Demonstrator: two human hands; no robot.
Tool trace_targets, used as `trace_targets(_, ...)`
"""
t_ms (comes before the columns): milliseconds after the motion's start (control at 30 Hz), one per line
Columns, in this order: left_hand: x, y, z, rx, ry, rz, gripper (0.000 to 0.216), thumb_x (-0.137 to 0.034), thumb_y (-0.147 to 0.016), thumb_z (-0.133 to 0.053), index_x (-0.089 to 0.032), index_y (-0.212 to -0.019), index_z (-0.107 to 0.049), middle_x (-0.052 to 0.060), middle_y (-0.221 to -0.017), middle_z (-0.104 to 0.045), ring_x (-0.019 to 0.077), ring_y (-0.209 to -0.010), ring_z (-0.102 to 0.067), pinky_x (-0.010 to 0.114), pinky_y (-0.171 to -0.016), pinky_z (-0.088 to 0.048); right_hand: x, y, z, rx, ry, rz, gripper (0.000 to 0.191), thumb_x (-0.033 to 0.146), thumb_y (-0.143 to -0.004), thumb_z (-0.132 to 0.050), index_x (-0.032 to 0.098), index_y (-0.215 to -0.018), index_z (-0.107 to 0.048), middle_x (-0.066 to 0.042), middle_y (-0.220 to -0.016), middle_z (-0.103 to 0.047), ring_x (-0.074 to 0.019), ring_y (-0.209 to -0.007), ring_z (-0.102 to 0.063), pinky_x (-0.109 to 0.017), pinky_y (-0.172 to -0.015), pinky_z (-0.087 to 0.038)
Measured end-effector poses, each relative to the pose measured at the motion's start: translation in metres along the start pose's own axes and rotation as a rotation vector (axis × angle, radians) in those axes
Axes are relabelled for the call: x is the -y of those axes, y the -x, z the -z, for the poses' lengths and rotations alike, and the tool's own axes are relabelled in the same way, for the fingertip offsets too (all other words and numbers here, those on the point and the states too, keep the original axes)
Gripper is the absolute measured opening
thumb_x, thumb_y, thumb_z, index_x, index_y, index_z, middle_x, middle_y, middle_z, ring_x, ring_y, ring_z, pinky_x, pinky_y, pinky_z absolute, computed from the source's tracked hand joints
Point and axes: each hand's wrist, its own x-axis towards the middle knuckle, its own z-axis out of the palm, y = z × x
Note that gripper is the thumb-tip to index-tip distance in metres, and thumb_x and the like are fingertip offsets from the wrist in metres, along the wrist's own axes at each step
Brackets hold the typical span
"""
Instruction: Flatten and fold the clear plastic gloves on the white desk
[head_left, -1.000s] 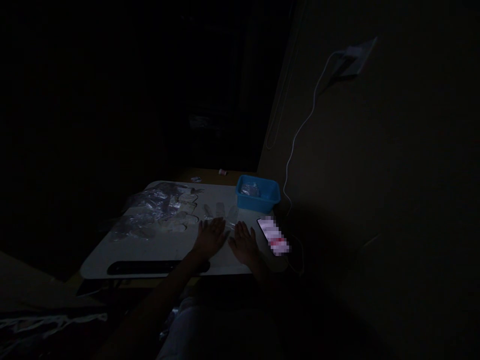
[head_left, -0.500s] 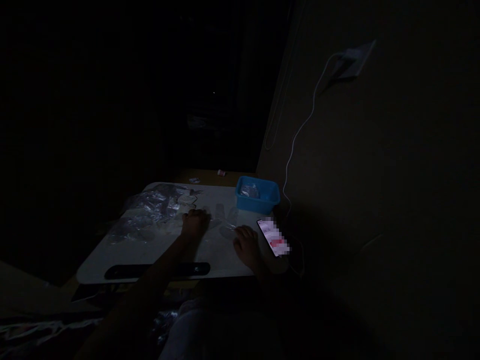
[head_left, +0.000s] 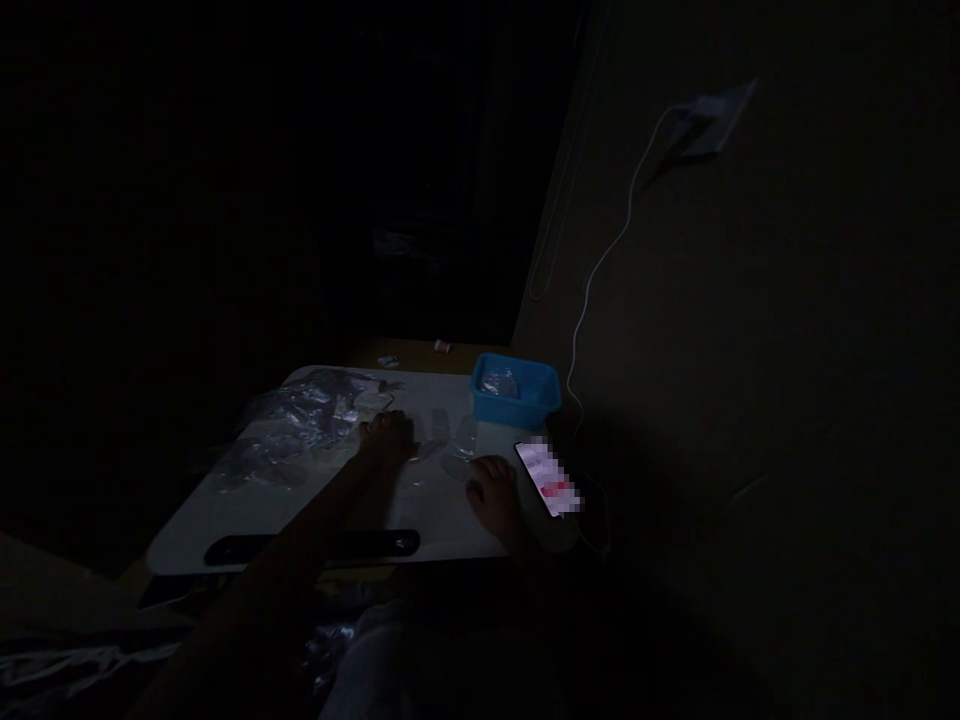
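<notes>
In dim light, my left hand (head_left: 388, 440) is over the white table top (head_left: 442, 520), at the right edge of a crumpled heap of clear plastic (head_left: 319, 405). Its fingers are too dark to show whether they grip anything. My right hand (head_left: 495, 495) rests low on the table with its fingers loosely bent and the thumb apart; I see nothing held in it. Its fingertips are beside a clear, rounded plastic piece (head_left: 455, 466). Several similar see-through pieces lie between the hands, one flat piece (head_left: 439, 425) among them.
A blue basket (head_left: 510, 410) holding a clear plastic packet (head_left: 499, 382) stands at the back right. A lit phone (head_left: 544, 478) lies at the right edge. A white cable (head_left: 589, 285) hangs from the wall socket (head_left: 712, 120). Behind the table sits a small spool-like item (head_left: 442, 347).
My left hand has shifted slightly left and up. A clear piece beside it is more exposed. My right hand has stayed almost where it was.
</notes>
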Motion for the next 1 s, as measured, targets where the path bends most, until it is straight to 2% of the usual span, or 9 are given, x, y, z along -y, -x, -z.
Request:
trace_targets(100, -0.002, -0.002, 0.000, -0.067, 0.043, 0.057, 0.043, -0.049, -0.080, -0.040, -0.026, -0.116, -0.048, 0.008, -0.123, -0.047, 0.0292, -0.110, -0.037, 0.048, -0.086, -0.029, 0.001, 0.000, 0.001, -0.002, -0.013, 0.004, 0.030, 0.024, -0.078, -0.047, 0.020, -0.108, -0.054, -0.006, -0.108, -0.056, -0.0211, -0.105, -0.042, -0.035, -0.091, -0.029)
trace_targets(167, -0.004, 0.003, -0.002, -0.156, 0.078, 0.056, 0.038, -0.044, -0.084, -0.034, -0.026, -0.111, -0.053, 0.008, -0.114, -0.054, 0.0264, -0.105, -0.043, 0.044, -0.084, -0.031, 0.001, 0.000, 0.001, -0.009, -0.024, -0.003, 0.030, 0.022, -0.077, -0.047, 0.019, -0.107, -0.054, -0.006, -0.107, -0.057, -0.0211, -0.104, -0.043, -0.035, -0.090, -0.029)
trace_targets(300, -0.011, 0.028, -0.009, -0.230, 0.165, -0.069, 0.036, -0.034, -0.086, -0.031, -0.019, -0.089, -0.063, 0.009, -0.091, -0.063, 0.0220, -0.089, -0.054, 0.037, -0.078, -0.037, -0.002, 0.000, -0.004, -0.031, -0.030, -0.060, 0.030, 0.017, -0.075, -0.047, 0.017, -0.103, -0.057, -0.007, -0.103, -0.058, -0.0218, -0.101, -0.045, -0.036, -0.089, -0.031)
trace_targets(400, -0.012, 0.047, -0.018, -0.284, 0.249, -0.139, 0.035, -0.031, -0.086, -0.032, -0.016, -0.087, -0.064, 0.009, -0.084, -0.065, 0.0190, -0.080, -0.057, 0.032, -0.075, -0.040, -0.006, -0.001, -0.009, -0.074, -0.036, -0.090, 0.030, 0.014, -0.073, -0.046, 0.015, -0.101, -0.058, -0.009, -0.102, -0.059, -0.0223, -0.099, -0.047, -0.036, -0.089, -0.032)
trace_targets(567, -0.012, 0.063, -0.023, -0.327, 0.307, -0.083, 0.033, -0.027, -0.086, -0.032, -0.015, -0.089, -0.063, 0.009, -0.085, -0.066, 0.0184, -0.078, -0.058, 0.031, -0.074, -0.042, -0.009, 0.000, -0.012, -0.109, -0.061, -0.099, 0.030, 0.011, -0.072, -0.044, 0.015, -0.098, -0.059, -0.010, -0.098, -0.060, -0.0220, -0.095, -0.049, -0.036, -0.086, -0.036)
trace_targets(667, -0.013, 0.065, -0.022, -0.303, 0.300, -0.110, 0.032, -0.026, -0.085, -0.034, -0.016, -0.098, -0.061, 0.009, -0.095, -0.065, 0.0198, -0.088, -0.058, 0.032, -0.078, -0.042, -0.009, 0.003, -0.012, -0.107, -0.076, -0.084, 0.030, 0.011, -0.073, -0.044, 0.014, -0.099, -0.059, -0.010, -0.099, -0.060, -0.0223, -0.095, -0.049, -0.036, -0.086, -0.038)
trace_targets(800, -0.015, 0.065, -0.026, -0.241, 0.226, -0.186, 0.033, -0.025, -0.083, -0.038, -0.019, -0.109, -0.057, 0.010, -0.116, -0.057, 0.0241, -0.108, -0.050, 0.041, -0.085, -0.038, -0.012, 0.005, -0.015, -0.154, -0.107, -0.072, 0.031, 0.011, -0.073, -0.042, 0.012, -0.098, -0.060, -0.011, -0.098, -0.060, -0.0225, -0.094, -0.050, -0.036, -0.085, -0.040)
trace_targets(900, -0.016, 0.065, -0.028, -0.210, 0.220, -0.203, 0.034, -0.023, -0.081, -0.039, -0.019, -0.111, -0.056, 0.010, -0.120, -0.055, 0.0242, -0.110, -0.048, 0.042, -0.087, -0.037, -0.015, 0.006, -0.019, -0.192, -0.130, -0.060, 0.030, 0.010, -0.072, -0.041, 0.011, -0.096, -0.060, -0.012, -0.096, -0.060, -0.0227, -0.093, -0.050, -0.036, -0.086, -0.040)
trace_targets(1000, -0.014, 0.065, -0.029, -0.268, 0.265, -0.196, 0.036, -0.022, -0.082, -0.038, -0.019, -0.114, -0.054, 0.009, -0.120, -0.054, 0.0219, -0.109, -0.049, 0.040, -0.088, -0.038, -0.018, 0.006, -0.022, -0.223, -0.150, -0.053, 0.030, 0.010, -0.073, -0.040, 0.011, -0.096, -0.060, -0.012, -0.094, -0.059, -0.0222, -0.093, -0.050, -0.036, -0.085, -0.041)
